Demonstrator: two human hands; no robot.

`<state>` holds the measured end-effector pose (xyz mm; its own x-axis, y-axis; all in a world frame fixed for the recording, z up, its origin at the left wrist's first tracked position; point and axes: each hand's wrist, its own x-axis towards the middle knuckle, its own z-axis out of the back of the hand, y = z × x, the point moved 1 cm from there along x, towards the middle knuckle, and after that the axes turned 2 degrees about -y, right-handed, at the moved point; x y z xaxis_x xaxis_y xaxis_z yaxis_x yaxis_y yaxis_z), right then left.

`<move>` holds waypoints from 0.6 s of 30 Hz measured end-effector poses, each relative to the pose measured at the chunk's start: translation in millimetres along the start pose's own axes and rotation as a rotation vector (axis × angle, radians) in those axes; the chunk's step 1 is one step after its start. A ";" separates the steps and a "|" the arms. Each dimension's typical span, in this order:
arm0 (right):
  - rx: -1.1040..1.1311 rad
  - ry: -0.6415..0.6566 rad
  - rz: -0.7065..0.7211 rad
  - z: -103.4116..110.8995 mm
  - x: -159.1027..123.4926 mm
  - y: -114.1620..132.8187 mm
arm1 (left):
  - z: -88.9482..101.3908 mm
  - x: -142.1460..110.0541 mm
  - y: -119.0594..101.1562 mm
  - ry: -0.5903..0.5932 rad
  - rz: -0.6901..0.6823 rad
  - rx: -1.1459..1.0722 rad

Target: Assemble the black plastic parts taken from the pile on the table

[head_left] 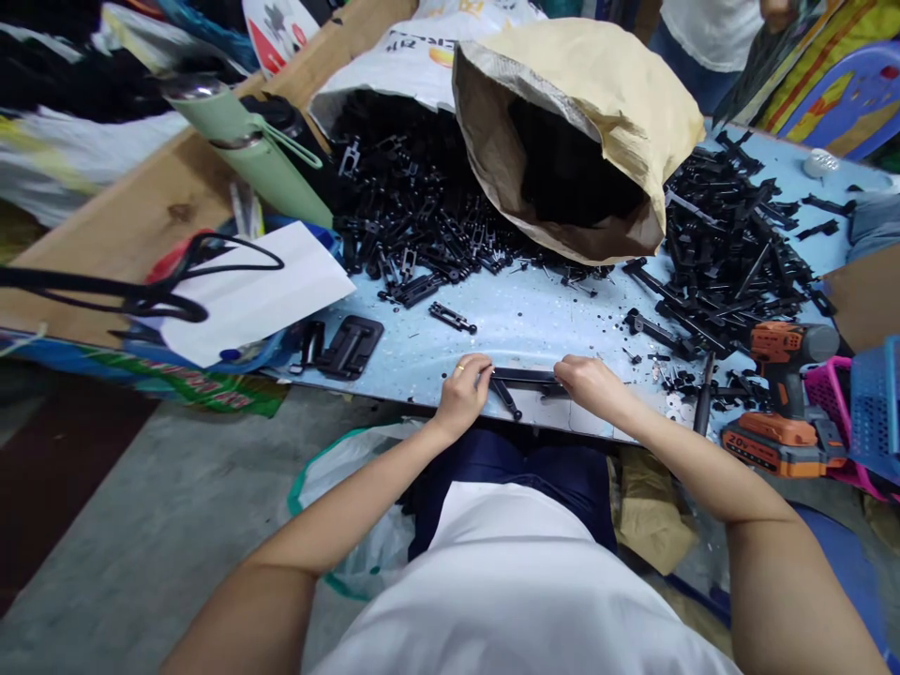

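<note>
Left hand (pixel 460 396), right hand (pixel 588 382) pinching black bar (pixel 524 376)

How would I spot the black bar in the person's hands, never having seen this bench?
On the pale blue table, go to the near edge, before the white shirt. There the left hand and right hand hold a long black bar, one at each end. Unlike the black parts heaped farther back, it alone spans both hands.
</note>
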<state>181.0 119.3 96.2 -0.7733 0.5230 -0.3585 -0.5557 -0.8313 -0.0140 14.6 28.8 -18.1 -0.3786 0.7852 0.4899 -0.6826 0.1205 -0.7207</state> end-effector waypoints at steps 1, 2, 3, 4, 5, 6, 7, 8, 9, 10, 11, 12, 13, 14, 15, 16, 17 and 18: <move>-0.006 0.003 0.002 0.1 0.0 0.4 | -0.7 -0.9 -1.0 0.018 -0.034 0.030; -0.002 0.002 0.002 -0.3 0.1 -0.1 | -1.5 -1.8 -1.7 0.036 -0.067 0.062; 0.013 -0.004 0.004 -1.3 0.2 -1.4 | -2.2 -2.7 -1.8 0.052 -0.096 0.091; 0.036 -0.015 0.008 -2.8 0.4 -3.3 | -2.7 -3.4 -1.2 0.065 -0.117 0.118; 0.064 -0.031 0.011 -4.6 0.5 -5.7 | -3.0 -3.9 0.1 0.073 -0.132 0.140; 0.089 -0.048 0.009 -6.5 0.7 -8.3 | -3.0 -4.3 2.0 0.079 -0.145 0.153; 0.107 -0.067 0.002 -8.3 0.9 -10.9 | -2.6 -4.4 4.3 0.087 -0.158 0.155; 0.119 -0.086 -0.006 -9.9 1.2 -13.2 | -2.1 -4.3 6.9 0.101 -0.170 0.147; 0.129 -0.103 -0.010 -11.0 1.4 -15.1 | -1.3 -3.9 9.5 0.119 -0.183 0.136; 0.141 -0.116 -0.006 -11.5 1.8 -16.5 | -0.3 -3.3 12.0 0.138 -0.193 0.126; 0.156 -0.121 0.006 -11.5 2.2 -17.4 | 0.8 -2.3 14.2 0.155 -0.199 0.121; 0.172 -0.118 0.019 -11.1 2.5 -17.8 | 1.9 -1.2 16.2 0.171 -0.202 0.118; 0.185 -0.108 0.029 -10.5 2.9 -18.0 | 2.9 0.1 17.7 0.188 -0.212 0.111; 0.190 -0.097 0.033 -9.9 3.1 -18.1 | 3.7 1.2 18.9 0.203 -0.232 0.101; 0.189 -0.088 0.032 -9.5 3.2 -18.2 | 4.4 2.2 19.7 0.218 -0.258 0.086; 0.186 -0.088 0.028 -9.5 3.1 -18.6 | 4.8 2.9 20.6 0.236 -0.279 0.070; 0.184 -0.098 0.023 -9.9 3.0 -19.3 | 4.9 3.4 21.5 0.256 -0.296 0.055; 0.186 -0.117 0.018 -10.6 2.8 -20.2 | 4.8 3.7 22.4 0.271 -0.307 0.047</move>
<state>193.3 135.6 85.6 -0.8078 0.5355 -0.2465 -0.5797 -0.7973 0.1680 -5.2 31.4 -30.2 0.0217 0.8494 0.5272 -0.7685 0.3515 -0.5347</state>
